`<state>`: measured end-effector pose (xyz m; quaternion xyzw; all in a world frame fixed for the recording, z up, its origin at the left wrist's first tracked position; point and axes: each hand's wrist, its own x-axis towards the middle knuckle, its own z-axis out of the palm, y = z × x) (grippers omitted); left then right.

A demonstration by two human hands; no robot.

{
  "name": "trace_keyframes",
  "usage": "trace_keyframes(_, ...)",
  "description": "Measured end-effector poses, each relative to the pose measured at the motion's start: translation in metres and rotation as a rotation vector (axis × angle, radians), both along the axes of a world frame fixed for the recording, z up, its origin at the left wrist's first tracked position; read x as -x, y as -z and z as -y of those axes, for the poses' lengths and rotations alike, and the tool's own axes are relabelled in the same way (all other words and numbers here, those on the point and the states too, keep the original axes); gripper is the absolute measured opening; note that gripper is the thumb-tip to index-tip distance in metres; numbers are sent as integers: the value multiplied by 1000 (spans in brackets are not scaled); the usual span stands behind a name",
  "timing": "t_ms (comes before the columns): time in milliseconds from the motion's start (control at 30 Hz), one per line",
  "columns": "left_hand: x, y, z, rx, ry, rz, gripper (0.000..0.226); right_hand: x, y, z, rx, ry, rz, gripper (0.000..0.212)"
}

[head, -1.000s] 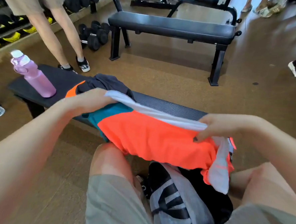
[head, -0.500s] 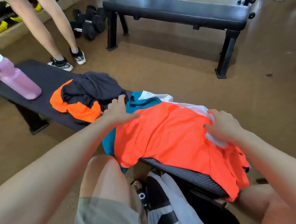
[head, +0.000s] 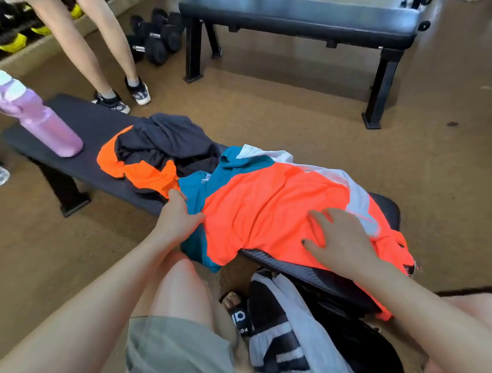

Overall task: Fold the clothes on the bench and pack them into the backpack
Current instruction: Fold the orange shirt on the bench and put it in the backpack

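Head view, shirt: orange shirt (head: 266,210) with teal and white panels, lifted clear between both hands a second ago, now spread flat across the near end of the tabletop (head: 76,158), lower edge draped over the front lip.
Head view, left hand (head: 176,219): moved from the shirt's top edge down to its teal side; thumb and fingers pinching the fabric at the tabletop's front edge, grip closed on cloth.
Head view, right hand (head: 342,241): no longer pinching the white hem; fingers now spread and straight, palm pressing the orange front flat, grip open and holding nothing.
Head view, second garment: dark top with orange panels (head: 154,154) lying crumpled just beside the shirt toward the far end, touching its teal shoulder, unfolded and unmoved over the last second.
Head view, backpack (head: 301,339): black and grey, on the floor under the near end of the tabletop between the knees; opening not clear to see, nothing orange inside.
Head view, surroundings: pink bottle (head: 39,116) standing at the tabletop's far end; a bystander's legs (head: 103,48) beyond; dumbbells (head: 156,39) and a second bench (head: 301,16) behind.
Meaning for the task: laying out finished, smoothing in hand; likely the first fold next, from the pinched teal side inward. Packing not yet begun, one garment still waiting.
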<state>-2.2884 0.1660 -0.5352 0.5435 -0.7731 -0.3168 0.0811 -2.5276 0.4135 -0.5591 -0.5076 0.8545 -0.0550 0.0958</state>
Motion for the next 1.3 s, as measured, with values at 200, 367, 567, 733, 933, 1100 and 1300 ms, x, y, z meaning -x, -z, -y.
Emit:
trace_keyframes(200,10,-46,-29,-261,222,-423,39,-35,-25,39,254,11,304,71)
trace_keyframes(367,16,-54,-56,-32,707,-318,46,-57,-50,93,386,-335,326,87)
trace_keyframes(567,9,-37,-59,-58,559,-401,63,-45,-57,118,253,-337,267,20)
trace_keyframes(733,-16,-10,-35,40,504,-39,89,-33,-78,118,494,-75,477,20)
trace_keyframes(933,-14,-5,-17,131,615,2,56,-29,-109,127,678,46,494,23)
trace_keyframes(1100,-2,-17,-20,39,645,-2,5,-15,-132,126,658,-46,413,16)
trace_keyframes(1300,-19,-49,-40,-349,506,-318,31,4,-163,138,599,-118,374,19)
